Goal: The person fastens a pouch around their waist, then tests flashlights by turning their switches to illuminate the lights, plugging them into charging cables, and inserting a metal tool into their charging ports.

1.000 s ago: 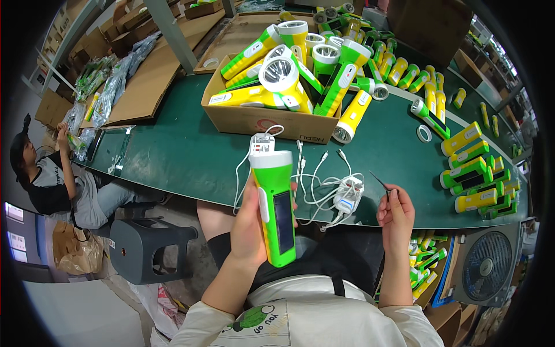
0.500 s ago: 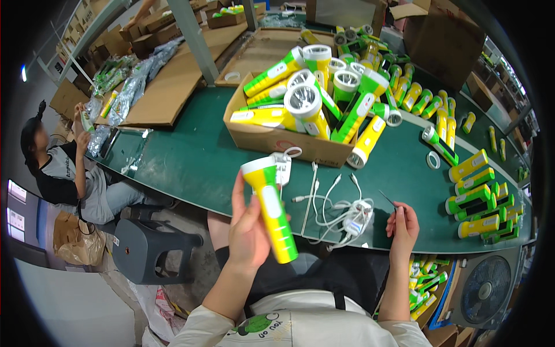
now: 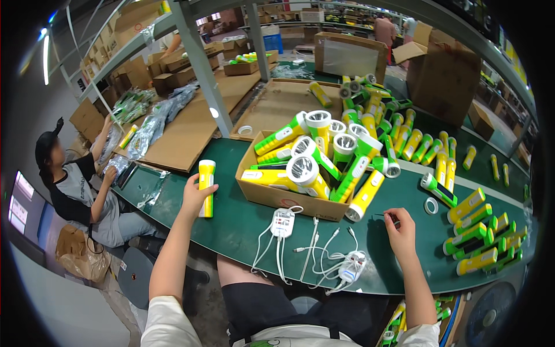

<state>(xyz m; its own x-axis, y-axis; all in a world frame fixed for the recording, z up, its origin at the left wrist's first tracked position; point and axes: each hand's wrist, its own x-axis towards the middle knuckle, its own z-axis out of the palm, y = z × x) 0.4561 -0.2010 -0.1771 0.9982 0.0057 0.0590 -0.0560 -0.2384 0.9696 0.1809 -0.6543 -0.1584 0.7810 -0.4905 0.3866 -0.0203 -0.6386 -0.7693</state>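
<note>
In the head view, the left hand (image 3: 198,195) reaches out over the green conveyor belt (image 3: 231,222), its fingers wrapped around the lower half of a yellow and green plastic flashlight (image 3: 206,187). The flashlight stands nearly upright on the belt, its yellow head rising above the fingertips. To the right of those fingers sits an open brown cardboard box (image 3: 277,194), heaped with more yellow and green flashlights (image 3: 315,159). Just below the box, nearer the person, lies a white plastic charging adapter with white cables (image 3: 282,222); a second white adapter (image 3: 351,269) rests in a tangle of cables farther right. The right hand (image 3: 400,226) hovers above the belt, its fingers curled and pinched on a thin dark object too small to identify. Beyond its fingertips lies a white tape ring (image 3: 430,205), and to their right a row of green and yellow flashlights (image 3: 477,231) lies on the belt.
</note>
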